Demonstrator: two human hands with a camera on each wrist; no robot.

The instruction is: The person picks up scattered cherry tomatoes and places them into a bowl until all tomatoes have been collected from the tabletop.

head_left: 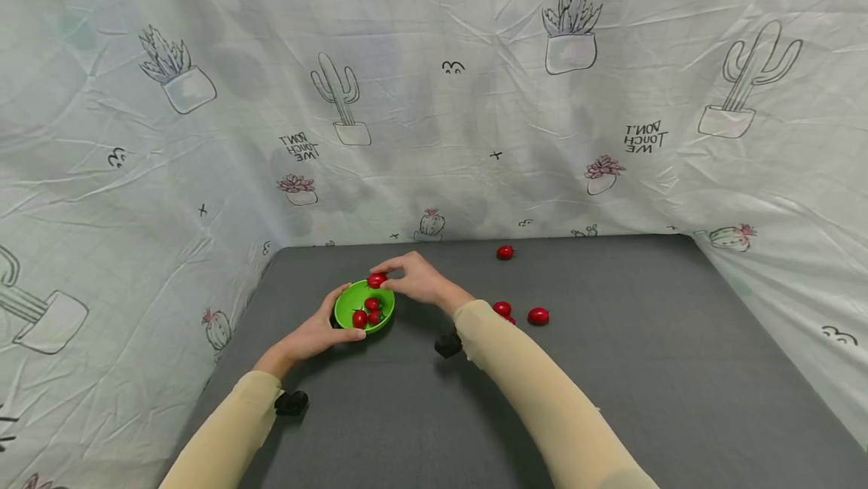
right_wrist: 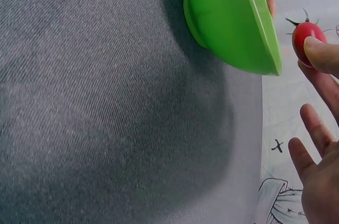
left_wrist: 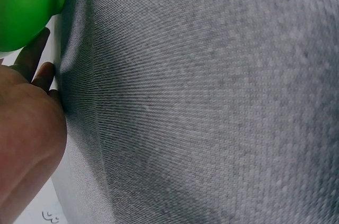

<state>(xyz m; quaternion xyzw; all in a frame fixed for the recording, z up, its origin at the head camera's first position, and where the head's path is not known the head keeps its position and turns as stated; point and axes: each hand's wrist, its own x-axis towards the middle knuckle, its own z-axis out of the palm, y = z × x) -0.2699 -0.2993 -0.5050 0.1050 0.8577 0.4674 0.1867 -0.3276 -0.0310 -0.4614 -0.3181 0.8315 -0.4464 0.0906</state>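
A small green bowl [head_left: 348, 302] stands at the left of the grey table, with three red cherry tomatoes [head_left: 359, 318] inside. My left hand [head_left: 319, 331] holds the bowl's left side, its thumb along the near rim and its fingers round the far side. Above the bowl's far right rim, my right hand [head_left: 415, 278] pinches another cherry tomato [right_wrist: 305, 38] between thumb and index finger. In the right wrist view that tomato has a green stem, and the other fingers are spread. Only part of the bowl [left_wrist: 29, 7] enters the left wrist view, beside the left fingers.
Right of the right forearm lie more tomatoes: one [head_left: 539, 316] by itself, one [head_left: 502, 309] with another partly hidden by the sleeve, and one [head_left: 505, 252] near the back edge. A white printed cloth [head_left: 407, 172] hangs behind the grey tabletop [head_left: 644, 368] and at its sides.
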